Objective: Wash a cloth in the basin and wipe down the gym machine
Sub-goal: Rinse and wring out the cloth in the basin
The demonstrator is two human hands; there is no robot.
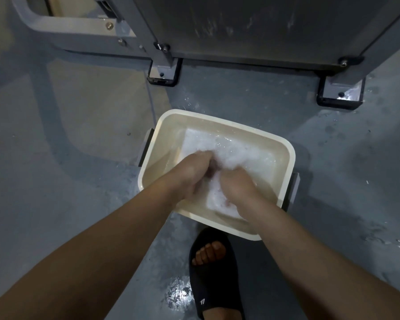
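A grey painted floor (79, 181) fills the view, wet in patches, with a shiny puddle (179, 294) near the bottom. Just beside the puddle stands a foot in a black open-toed slide sandal (214, 280) bearing a small white mark.

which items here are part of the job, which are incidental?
Job: cloth, gripped by left hand and right hand; basin of soapy water; gym machine.

Incidental: black slide sandal on a foot; wet patches on the floor.
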